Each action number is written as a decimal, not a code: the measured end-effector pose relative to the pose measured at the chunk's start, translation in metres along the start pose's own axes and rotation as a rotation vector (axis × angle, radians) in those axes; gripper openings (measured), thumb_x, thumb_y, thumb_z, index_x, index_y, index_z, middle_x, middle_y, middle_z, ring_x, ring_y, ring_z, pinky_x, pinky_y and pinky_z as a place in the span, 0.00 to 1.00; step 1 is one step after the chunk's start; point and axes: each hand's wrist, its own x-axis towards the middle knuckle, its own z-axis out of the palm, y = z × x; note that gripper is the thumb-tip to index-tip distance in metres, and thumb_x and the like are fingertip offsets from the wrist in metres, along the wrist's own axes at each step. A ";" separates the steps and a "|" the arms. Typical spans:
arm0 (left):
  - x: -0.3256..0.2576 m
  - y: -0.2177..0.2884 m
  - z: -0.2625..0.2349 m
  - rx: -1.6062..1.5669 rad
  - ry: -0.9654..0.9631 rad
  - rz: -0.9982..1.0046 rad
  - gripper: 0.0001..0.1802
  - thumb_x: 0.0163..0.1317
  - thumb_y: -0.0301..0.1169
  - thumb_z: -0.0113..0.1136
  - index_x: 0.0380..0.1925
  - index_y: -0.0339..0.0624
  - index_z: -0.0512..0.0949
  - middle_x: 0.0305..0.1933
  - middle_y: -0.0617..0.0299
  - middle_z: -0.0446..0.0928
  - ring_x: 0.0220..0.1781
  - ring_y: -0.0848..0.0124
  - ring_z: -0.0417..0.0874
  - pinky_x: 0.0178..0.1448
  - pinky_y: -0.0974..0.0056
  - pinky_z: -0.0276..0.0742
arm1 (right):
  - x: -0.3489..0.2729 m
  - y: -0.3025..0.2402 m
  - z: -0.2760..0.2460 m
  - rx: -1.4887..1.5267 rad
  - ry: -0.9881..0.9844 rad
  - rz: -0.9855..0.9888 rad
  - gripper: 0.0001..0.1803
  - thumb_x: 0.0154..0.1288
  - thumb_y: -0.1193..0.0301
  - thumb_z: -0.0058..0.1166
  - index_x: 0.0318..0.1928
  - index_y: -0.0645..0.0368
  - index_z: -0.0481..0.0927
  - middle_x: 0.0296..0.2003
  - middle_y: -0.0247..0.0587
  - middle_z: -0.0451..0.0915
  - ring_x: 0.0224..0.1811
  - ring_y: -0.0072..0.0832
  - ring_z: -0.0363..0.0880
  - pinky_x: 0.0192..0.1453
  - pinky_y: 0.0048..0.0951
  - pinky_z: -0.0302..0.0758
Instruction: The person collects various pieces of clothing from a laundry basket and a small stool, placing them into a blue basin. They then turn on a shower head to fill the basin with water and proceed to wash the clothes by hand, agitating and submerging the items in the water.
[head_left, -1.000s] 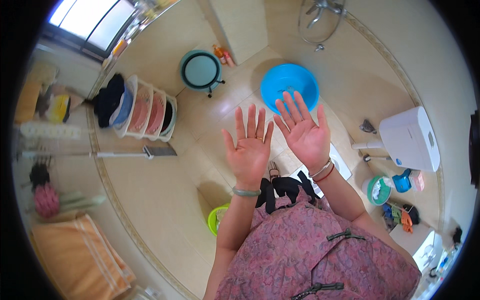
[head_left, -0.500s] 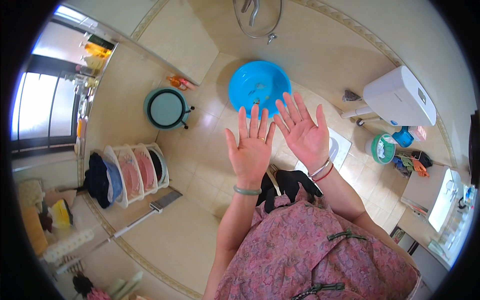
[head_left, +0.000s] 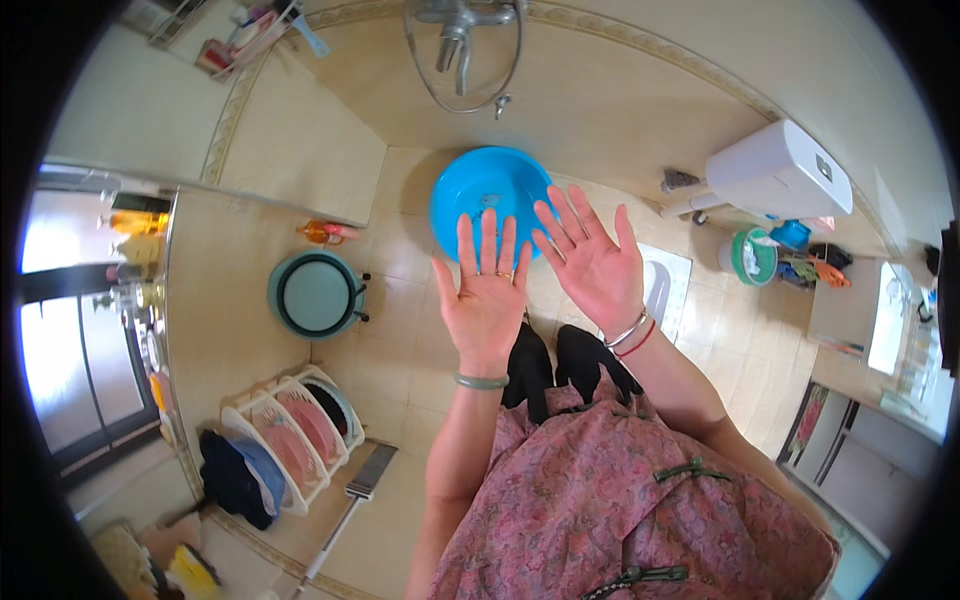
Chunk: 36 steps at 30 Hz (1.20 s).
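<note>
Both palms face up in front of me with nothing in them. My left hand [head_left: 484,310] has its fingers spread, with a ring on one finger and a green bangle [head_left: 482,382] round the wrist. Beside it, my right hand [head_left: 597,262] is spread too; a silver bangle [head_left: 627,328] and a red cord [head_left: 637,342] circle that wrist. Beyond the fingertips a large round blue basin [head_left: 447,205] stands on the tiled floor, partly hidden by the hands. Small items lie in the basin, too small to name. Neither hand touches anything.
A grey-green folding basin [head_left: 277,290] leans left, above a white laundry rack [head_left: 320,490] and a floor squeegee [head_left: 373,470]. A shower tap [head_left: 452,45] is on the far wall. On the right are a white cistern [head_left: 770,170], squat toilet [head_left: 677,290] and green-rimmed bin [head_left: 740,258].
The view has shifted, bringing more of the far wall and tap into sight. My hands stay raised and spread, slightly left in the picture, over the basin's near edge.
</note>
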 end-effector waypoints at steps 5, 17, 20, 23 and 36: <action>0.020 0.006 0.004 -0.014 0.022 -0.088 0.31 0.74 0.54 0.41 0.72 0.57 0.60 0.77 0.63 0.58 0.79 0.63 0.53 0.81 0.49 0.44 | 0.012 0.000 0.000 0.007 0.034 -0.055 0.34 0.76 0.46 0.35 0.71 0.56 0.61 0.73 0.43 0.60 0.76 0.40 0.53 0.79 0.45 0.50; 0.035 -0.001 0.004 -0.014 0.031 -0.146 0.31 0.75 0.55 0.37 0.71 0.55 0.62 0.77 0.60 0.58 0.79 0.60 0.52 0.80 0.50 0.45 | 0.012 -0.010 -0.006 0.033 0.036 -0.117 0.35 0.76 0.46 0.34 0.72 0.57 0.60 0.73 0.42 0.59 0.76 0.38 0.54 0.79 0.44 0.49; 0.035 -0.006 0.002 0.008 0.034 -0.172 0.30 0.74 0.53 0.43 0.72 0.58 0.61 0.77 0.66 0.58 0.79 0.65 0.53 0.81 0.50 0.42 | 0.008 -0.013 -0.010 0.031 0.044 -0.122 0.36 0.76 0.45 0.33 0.72 0.57 0.59 0.73 0.41 0.59 0.76 0.38 0.53 0.79 0.44 0.49; 0.033 -0.012 0.001 0.017 0.029 -0.187 0.30 0.74 0.52 0.43 0.72 0.58 0.61 0.77 0.66 0.59 0.79 0.65 0.53 0.81 0.50 0.42 | 0.004 -0.018 -0.012 0.019 0.045 -0.133 0.36 0.76 0.45 0.33 0.72 0.57 0.60 0.73 0.41 0.59 0.76 0.38 0.54 0.79 0.44 0.49; 0.024 -0.019 -0.001 -0.016 0.049 -0.112 0.30 0.75 0.53 0.40 0.71 0.54 0.63 0.76 0.60 0.60 0.79 0.60 0.53 0.80 0.50 0.47 | -0.001 -0.027 -0.015 0.034 0.063 -0.101 0.35 0.77 0.46 0.34 0.72 0.58 0.61 0.72 0.43 0.61 0.76 0.39 0.55 0.78 0.44 0.52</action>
